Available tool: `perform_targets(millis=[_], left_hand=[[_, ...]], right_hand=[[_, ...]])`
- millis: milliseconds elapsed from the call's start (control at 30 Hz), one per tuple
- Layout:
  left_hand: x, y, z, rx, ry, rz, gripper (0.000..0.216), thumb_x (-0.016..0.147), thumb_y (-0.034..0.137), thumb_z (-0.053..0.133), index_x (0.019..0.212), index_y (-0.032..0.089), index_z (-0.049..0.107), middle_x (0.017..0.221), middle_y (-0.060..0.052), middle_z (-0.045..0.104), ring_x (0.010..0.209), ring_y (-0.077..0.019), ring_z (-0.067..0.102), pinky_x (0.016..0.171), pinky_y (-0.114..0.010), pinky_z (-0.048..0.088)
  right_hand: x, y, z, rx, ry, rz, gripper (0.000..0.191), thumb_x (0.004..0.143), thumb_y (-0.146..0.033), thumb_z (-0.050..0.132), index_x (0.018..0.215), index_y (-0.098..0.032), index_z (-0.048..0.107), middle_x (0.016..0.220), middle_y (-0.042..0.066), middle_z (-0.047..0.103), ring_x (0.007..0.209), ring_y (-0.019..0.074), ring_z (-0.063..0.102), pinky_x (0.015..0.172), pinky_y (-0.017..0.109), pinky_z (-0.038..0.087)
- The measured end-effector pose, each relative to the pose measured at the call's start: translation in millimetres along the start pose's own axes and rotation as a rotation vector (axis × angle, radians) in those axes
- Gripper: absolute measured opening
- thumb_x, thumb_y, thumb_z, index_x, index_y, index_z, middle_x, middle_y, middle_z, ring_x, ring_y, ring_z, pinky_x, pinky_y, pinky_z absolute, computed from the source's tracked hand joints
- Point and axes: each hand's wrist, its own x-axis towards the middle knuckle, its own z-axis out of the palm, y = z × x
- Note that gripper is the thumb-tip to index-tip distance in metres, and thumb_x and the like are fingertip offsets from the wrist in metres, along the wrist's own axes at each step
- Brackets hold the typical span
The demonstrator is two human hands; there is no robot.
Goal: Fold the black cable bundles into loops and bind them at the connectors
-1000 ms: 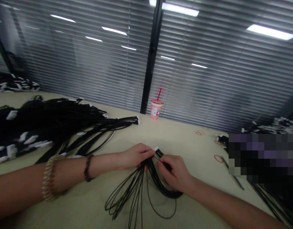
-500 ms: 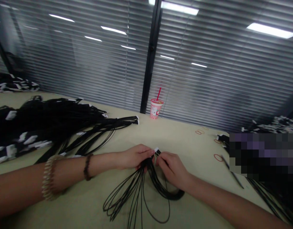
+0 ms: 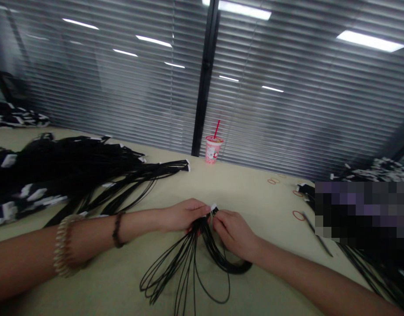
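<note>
My left hand (image 3: 185, 215) is closed around a bundle of thin black wires (image 3: 182, 254), whose loops fan out below it over the table. Close beside it, my right hand (image 3: 233, 230) is closed on the wires just under a white connector (image 3: 213, 207). The connector sticks up between the two hands, near my left thumb. From there a thicker part of the bundle curves down and passes under my right wrist. The fingertips of both hands are partly hidden.
Piles of black wire harnesses (image 3: 73, 162) with white connectors cover the left of the pale table (image 3: 248, 193). A pink cup with a red straw (image 3: 213, 150) stands by the window blinds. Rubber bands (image 3: 298, 215) and a thin dark stick-like tool (image 3: 317, 234) lie at right, near more wires (image 3: 363, 267).
The whole view has shifted slightly left in the picture. Both hands keep their hold on the wire bundle, with hardly any change between them.
</note>
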Motion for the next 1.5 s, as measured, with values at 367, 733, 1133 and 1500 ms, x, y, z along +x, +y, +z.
perform_targets(millis=[367, 733, 1133, 1500], left_hand=[[-1, 4, 1, -0.128, 0.003, -0.055, 0.047, 0.073, 0.059, 0.036, 0.076, 0.014, 0.049, 0.052, 0.004, 0.044, 0.039, -0.0031, 0.038, 0.037, -0.014, 0.029], [7, -9, 7, -0.218, 0.2, -0.035, 0.051, 0.069, 0.06, 0.043, 0.072, 0.011, 0.054, 0.051, 0.003, 0.039, 0.045, -0.0029, 0.033, 0.041, -0.015, 0.028], [63, 76, -51, -0.214, -0.001, 0.108, 0.042, 0.071, 0.054, 0.045, 0.073, 0.012, 0.049, 0.055, 0.004, 0.043, 0.043, -0.0005, 0.036, 0.042, -0.014, 0.027], [69, 9, -26, -0.195, -0.141, -0.022, 0.043, 0.069, 0.053, 0.049, 0.068, 0.01, 0.05, 0.05, 0.005, 0.04, 0.041, -0.0011, 0.035, 0.04, -0.015, 0.025]], right_hand=[[0, -5, -2, 0.251, 0.11, 0.184, 0.026, 0.08, -0.026, 0.043, 0.063, -0.014, 0.058, 0.054, -0.001, 0.052, 0.049, 0.0066, 0.044, 0.048, 0.018, 0.029], [1, -6, 2, 0.649, 0.176, 0.357, 0.023, 0.08, -0.033, 0.046, 0.07, -0.013, 0.051, 0.055, -0.002, 0.046, 0.047, 0.005, 0.04, 0.044, 0.015, 0.031], [47, 5, -45, 0.248, 0.561, 0.345, 0.019, 0.084, -0.026, 0.038, 0.082, -0.014, 0.052, 0.061, 0.0, 0.052, 0.052, 0.0066, 0.044, 0.05, 0.016, 0.033], [19, 30, -1, 0.373, 0.379, 0.456, 0.017, 0.075, -0.025, 0.048, 0.065, -0.013, 0.054, 0.056, 0.0, 0.055, 0.048, 0.0063, 0.046, 0.045, 0.015, 0.032]])
